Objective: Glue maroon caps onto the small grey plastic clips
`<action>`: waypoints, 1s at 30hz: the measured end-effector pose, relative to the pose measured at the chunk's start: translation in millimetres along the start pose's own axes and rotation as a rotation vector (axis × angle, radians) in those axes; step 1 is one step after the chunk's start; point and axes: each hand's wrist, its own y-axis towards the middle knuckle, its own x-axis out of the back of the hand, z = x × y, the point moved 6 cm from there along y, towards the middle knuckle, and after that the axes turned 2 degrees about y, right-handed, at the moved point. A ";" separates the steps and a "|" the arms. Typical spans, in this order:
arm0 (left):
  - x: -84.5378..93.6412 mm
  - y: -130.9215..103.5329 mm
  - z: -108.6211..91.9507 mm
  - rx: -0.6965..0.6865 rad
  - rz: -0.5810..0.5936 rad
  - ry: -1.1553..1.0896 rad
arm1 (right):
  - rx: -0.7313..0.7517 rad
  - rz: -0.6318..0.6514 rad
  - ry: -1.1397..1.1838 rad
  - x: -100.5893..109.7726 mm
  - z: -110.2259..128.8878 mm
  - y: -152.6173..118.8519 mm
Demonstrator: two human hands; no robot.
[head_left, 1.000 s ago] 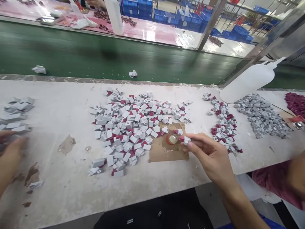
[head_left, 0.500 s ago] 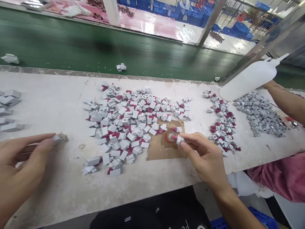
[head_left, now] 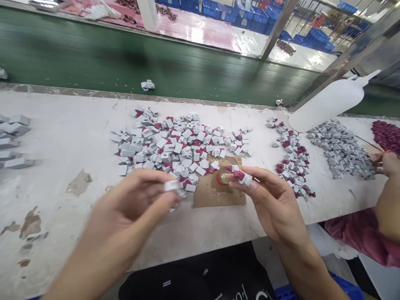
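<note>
My left hand (head_left: 134, 208) pinches a small light-grey plastic block (head_left: 171, 186) between thumb and fingers, over the near side of the main pile. Between the fingertips of my right hand (head_left: 275, 200) is a grey-and-maroon plastic piece (head_left: 243, 178), its maroon end facing left. Just below that piece lies a brown cardboard sheet (head_left: 204, 198) with a wet-looking stain and a small red-rimmed round dish (head_left: 222, 178). A wide pile of grey blocks with maroon parts (head_left: 165, 141) spreads behind my hands; my left hand hides its front part.
Right of my hands lie a strip of grey-maroon pieces (head_left: 290, 156), a grey heap (head_left: 340, 146) and a white squeeze bottle (head_left: 326, 104). A co-worker's hand (head_left: 389, 166) is at the far right. Beyond the table runs a green conveyor belt (head_left: 93, 54) carrying loose pieces.
My left hand has swung right from the table's left side to the pile, with a block in it. The right hand's piece has turned and lifted slightly. Belt pieces have shifted left.
</note>
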 end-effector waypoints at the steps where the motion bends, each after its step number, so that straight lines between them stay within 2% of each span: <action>1: -23.8 1.3 -10.9 0.003 0.066 -0.119 | -0.005 0.010 0.015 -3.6 1.9 -0.3; 3: -61.8 3.8 -28.6 0.021 0.186 -0.330 | -0.012 0.037 0.035 -9.6 4.6 -1.1; 4: -74.9 4.8 -35.1 0.029 0.232 -0.402 | -0.010 0.052 0.043 -11.3 5.3 -1.4; 7: -94.9 7.4 -45.1 0.048 0.312 -0.515 | 0.005 0.084 0.064 -10.9 5.1 -1.9; 14: -104.2 8.9 -44.5 0.061 0.366 -0.568 | 0.078 0.118 0.001 -4.3 7.3 -3.0; 18: -103.3 8.4 -47.7 -0.020 0.338 -0.500 | 0.124 0.117 -0.124 -5.2 16.6 -2.2; 22: -97.7 11.9 -60.1 -0.107 0.324 -0.425 | 0.135 0.142 -0.117 -5.7 28.0 1.9; 26: -96.9 18.6 -72.1 -0.120 0.409 -0.379 | 0.193 0.153 -0.162 -2.5 41.8 4.1; 30: -101.7 23.8 -72.3 -0.063 0.465 -0.453 | 0.215 0.153 -0.190 1.6 46.1 5.4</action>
